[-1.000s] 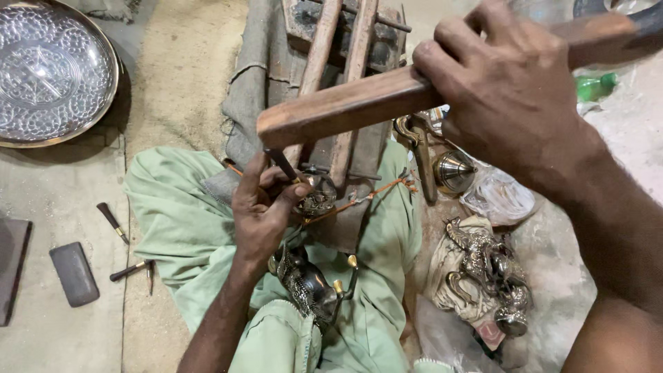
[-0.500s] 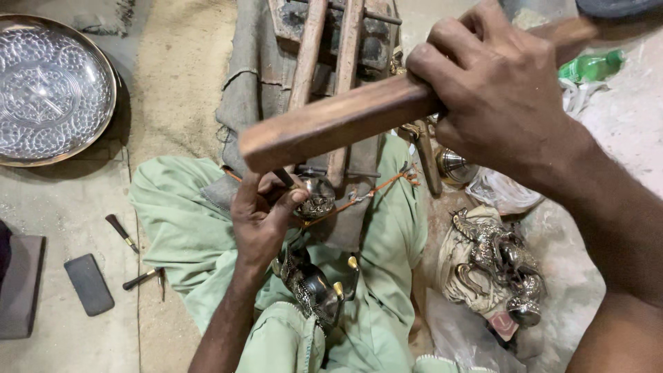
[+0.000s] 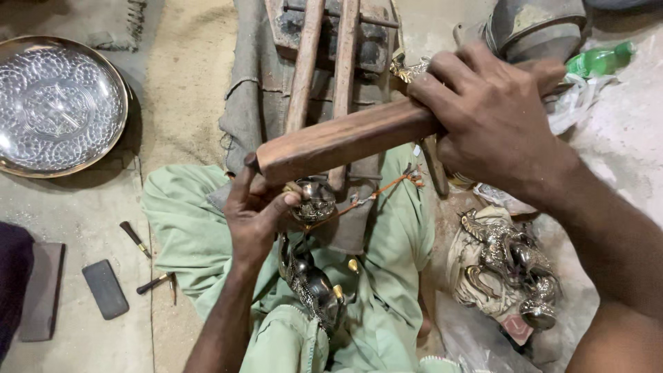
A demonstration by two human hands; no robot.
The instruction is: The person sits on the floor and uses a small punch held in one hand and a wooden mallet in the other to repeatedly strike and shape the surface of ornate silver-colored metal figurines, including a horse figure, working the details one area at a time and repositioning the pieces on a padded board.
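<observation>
**Gripping a wooden mallet over a small metal piece**

Right hand (image 3: pixel 494 121) closing its grip fully around a wooden mallet (image 3: pixel 338 141), holding it level across the middle of the scene, thick end pointing left. Left hand (image 3: pixel 255 211) curling its grip around a small metal piece (image 3: pixel 314 200), thumb and fingers pinching it just below the mallet's head; whether also holding a thin tool, cannot tell. Piece resting against two wooden bars (image 3: pixel 324 69) running from the lap to the far side. Sitting on the floor in green trousers (image 3: pixel 186 228), an ornate metal vessel (image 3: pixel 311 283) lying in the lap. Lying at far left, a large embossed metal plate (image 3: pixel 59 103); at near left, small hand tools (image 3: pixel 138 242). Lying at near right, more ornate metal castings (image 3: pixel 504 266).
</observation>
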